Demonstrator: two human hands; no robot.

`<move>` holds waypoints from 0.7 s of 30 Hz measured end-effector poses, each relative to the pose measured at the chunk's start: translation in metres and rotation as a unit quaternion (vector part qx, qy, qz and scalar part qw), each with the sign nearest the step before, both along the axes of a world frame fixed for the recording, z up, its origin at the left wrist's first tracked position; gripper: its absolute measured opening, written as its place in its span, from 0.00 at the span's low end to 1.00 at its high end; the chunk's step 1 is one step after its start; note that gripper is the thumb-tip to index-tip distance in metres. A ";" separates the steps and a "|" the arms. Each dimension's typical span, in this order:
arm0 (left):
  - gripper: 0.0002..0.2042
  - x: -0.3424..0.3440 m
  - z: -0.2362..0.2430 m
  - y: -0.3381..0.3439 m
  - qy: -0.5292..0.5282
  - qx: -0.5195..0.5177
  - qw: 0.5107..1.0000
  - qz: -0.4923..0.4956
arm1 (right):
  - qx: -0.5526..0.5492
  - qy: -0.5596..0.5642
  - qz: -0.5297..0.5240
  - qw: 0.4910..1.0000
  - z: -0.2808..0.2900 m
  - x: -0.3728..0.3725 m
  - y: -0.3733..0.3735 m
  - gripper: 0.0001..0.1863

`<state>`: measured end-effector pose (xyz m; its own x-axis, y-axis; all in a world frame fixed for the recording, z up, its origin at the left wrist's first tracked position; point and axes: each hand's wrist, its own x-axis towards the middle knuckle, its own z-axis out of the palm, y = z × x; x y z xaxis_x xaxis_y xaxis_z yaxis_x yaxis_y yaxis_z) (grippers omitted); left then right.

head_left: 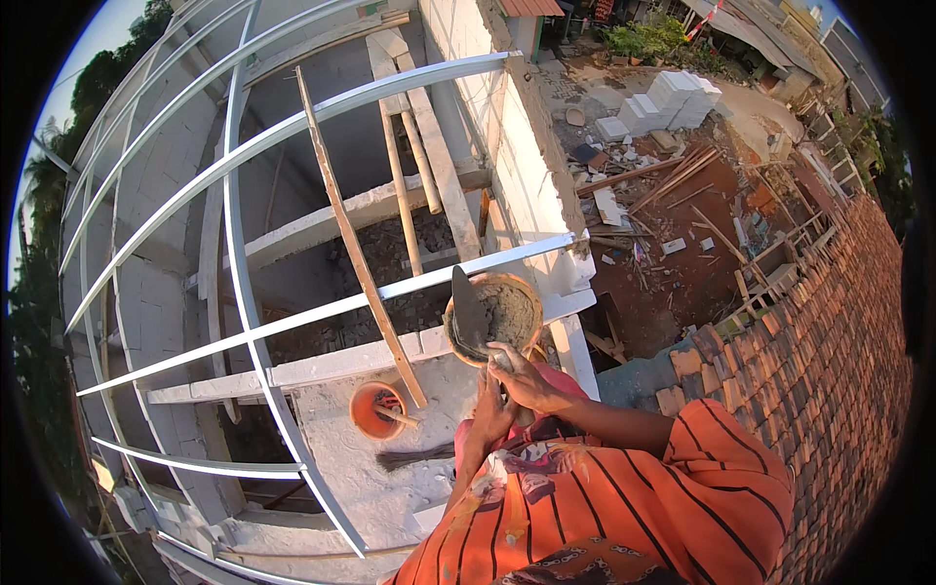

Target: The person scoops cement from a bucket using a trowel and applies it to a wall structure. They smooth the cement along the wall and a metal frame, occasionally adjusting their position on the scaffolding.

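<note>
Covering the right side of the view, the tiled roof slopes down with many rows of reddish tiles. The frame of silver metal bars crosses above the unfinished rooms at the left. One long wooden plank passes at a slant near its bars, and farther away, on the ground, stands a stack of white blocks.

Closer to the person, the round basin contains grey, wet-looking mortar. To the left of it, and lower, is the smaller orange bucket, with a light handle sticking out; beside this bucket lies a dark brush.

The trowel is over the left part of the basin, directly beyond the hands, its pointed blade directed away from the person. The right hand has its fingers closed at the near end of the trowel. The left hand is just below, close against the right one; its fingers are bent, but I cannot tell if they also grip the handle.
</note>
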<state>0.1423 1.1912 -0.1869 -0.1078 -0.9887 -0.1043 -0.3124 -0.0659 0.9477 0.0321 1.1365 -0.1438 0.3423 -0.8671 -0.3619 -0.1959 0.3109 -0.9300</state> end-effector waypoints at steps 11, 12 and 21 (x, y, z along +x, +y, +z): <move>0.28 0.023 -0.022 -0.028 -0.044 0.242 0.963 0.108 | -0.014 -0.093 -0.253 0.963 0.047 -0.191 -0.303 0.24; 0.28 0.026 -0.032 -0.017 -0.015 0.263 0.951 0.161 | 0.031 -0.089 -0.257 0.962 0.023 -0.212 -0.335 0.21; 0.25 0.001 -0.045 0.085 0.101 0.483 0.750 0.441 | 0.088 0.142 -0.233 0.958 -0.077 -0.302 -0.552 0.16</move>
